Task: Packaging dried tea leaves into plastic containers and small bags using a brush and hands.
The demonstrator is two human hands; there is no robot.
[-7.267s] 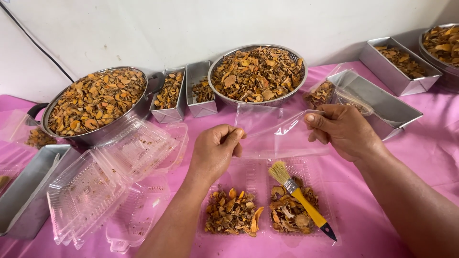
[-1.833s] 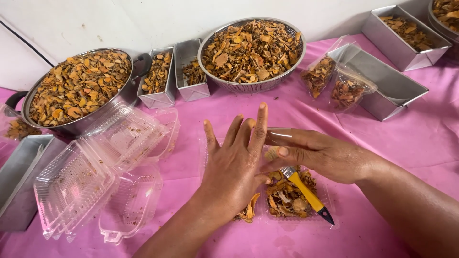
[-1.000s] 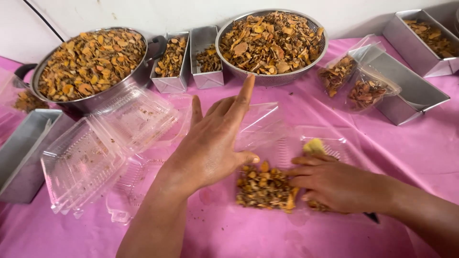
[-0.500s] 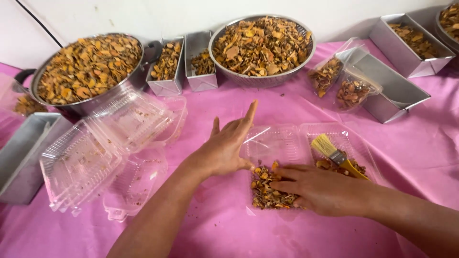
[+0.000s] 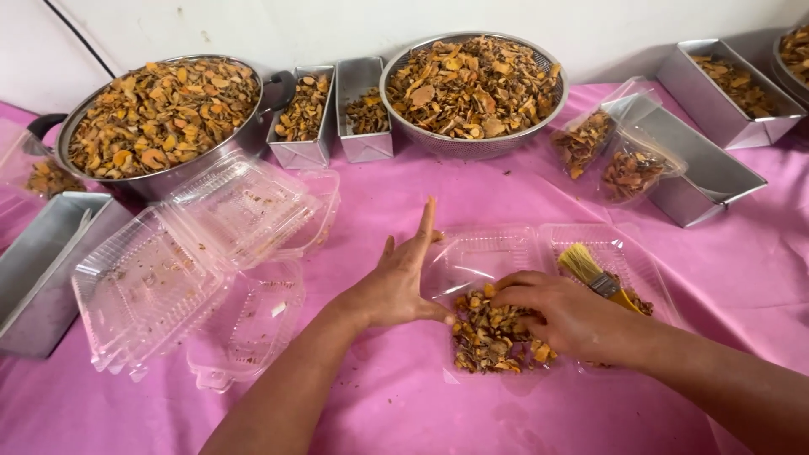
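A pile of dried orange slices (image 5: 497,333) lies in the clear plastic tray (image 5: 489,253) near the front edge of the bench (image 5: 404,194). Right hand (image 5: 556,312) rests on the pile, fingers curled into it. Left hand (image 5: 400,282) is open and flat, edge-on against the tray's left side. A yellow-handled brush (image 5: 594,276) lies in the adjoining tray compartment.

On the table (image 5: 404,194), the open clamshell tray (image 5: 506,253) lies in the middle front, with dried slices (image 5: 493,337) in its left half and a brush (image 5: 594,274) in its right half. The left hand (image 5: 396,282) stands at the tray's left edge; the right hand (image 5: 560,312) rests on the slices. Empty clamshell trays (image 5: 194,253) are stacked to the left. Behind them stands a pot (image 5: 160,118), then two small tins (image 5: 333,114), then a colander (image 5: 472,84). Two filled bags (image 5: 607,156) lean on a tin (image 5: 699,160) at the right.
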